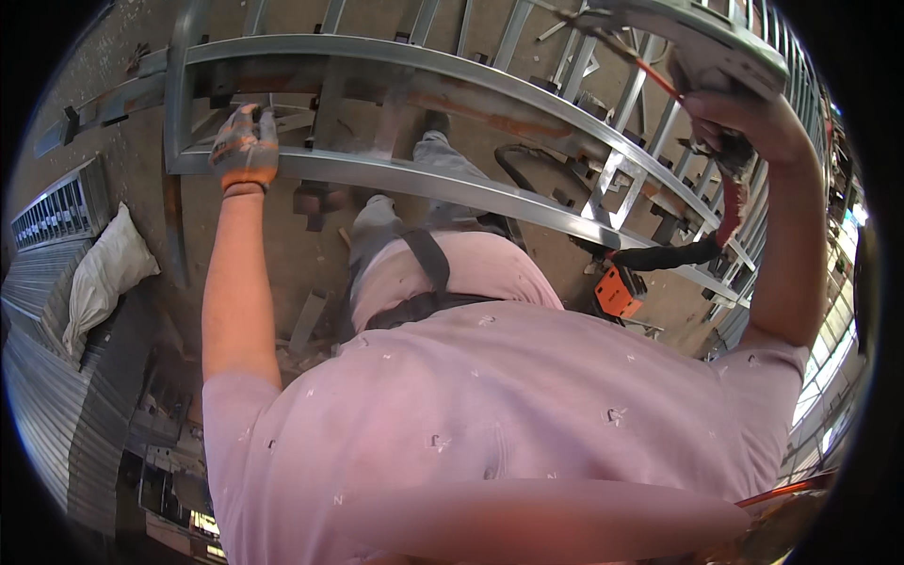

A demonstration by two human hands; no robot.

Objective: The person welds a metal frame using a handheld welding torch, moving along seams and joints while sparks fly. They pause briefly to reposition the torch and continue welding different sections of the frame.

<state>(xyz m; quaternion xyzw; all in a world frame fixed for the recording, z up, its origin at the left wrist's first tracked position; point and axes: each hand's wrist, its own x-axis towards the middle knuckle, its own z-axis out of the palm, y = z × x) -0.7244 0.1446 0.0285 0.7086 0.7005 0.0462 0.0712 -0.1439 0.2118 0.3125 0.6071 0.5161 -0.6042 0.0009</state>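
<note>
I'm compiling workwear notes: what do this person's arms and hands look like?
Both forearms are uncovered below short, pale pink sleeves. The left hand wears a grey-and-orange glove with a dark edge at the wrist. The right hand is partly hidden; whether it is gloved is unclear.

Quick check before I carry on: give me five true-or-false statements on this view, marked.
1. The left hand wears a grey and orange glove. True.
2. The metal frame is made of wooden slats. False: it is bare, silvery metal.
3. The right hand rests on the white sack. False: it is raised at the upper right, by a pale grey object.
4. The white sack lies on the left side. True.
5. The box is blue. False: orange.
</note>
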